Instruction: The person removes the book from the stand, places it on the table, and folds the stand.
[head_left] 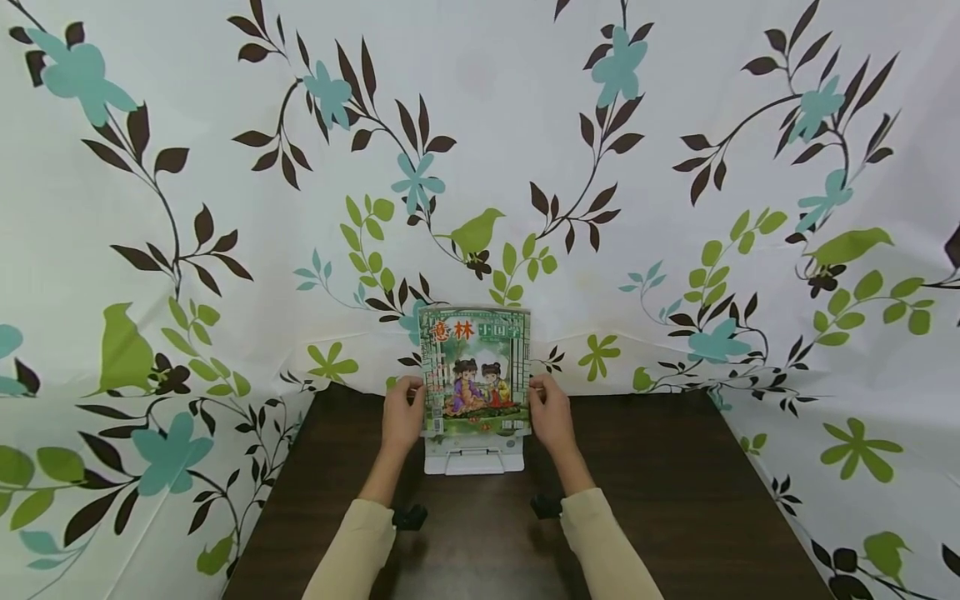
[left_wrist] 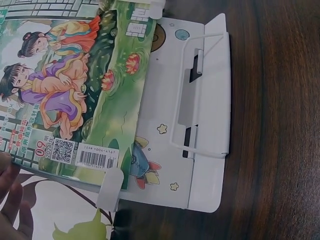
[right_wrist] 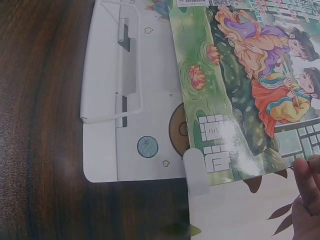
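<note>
A magazine (head_left: pixel 476 372) with a green illustrated cover stands propped on a white book stand (head_left: pixel 474 463). Two drawn children and large red characters mark its front. On its left edge is my left hand (head_left: pixel 403 412), fingers bent at the side of the cover. The right hand (head_left: pixel 551 414) pinches the opposite edge, its fingertips at the border in the right wrist view. White clips (left_wrist: pixel 109 190) of the stand lap over the magazine's lower corners. Below them, the stand's wire bracket (left_wrist: pixel 181 95) lies against its printed base. The parts of the hands behind the magazine are hidden.
The stand rests near the back edge of a dark wooden table (head_left: pixel 637 483). Behind and around it hangs a white cloth (head_left: pixel 480 108) with leaves, birds and blue flowers. Black wrist mounts (head_left: pixel 408 517) sit by both beige sleeves (head_left: pixel 352 546).
</note>
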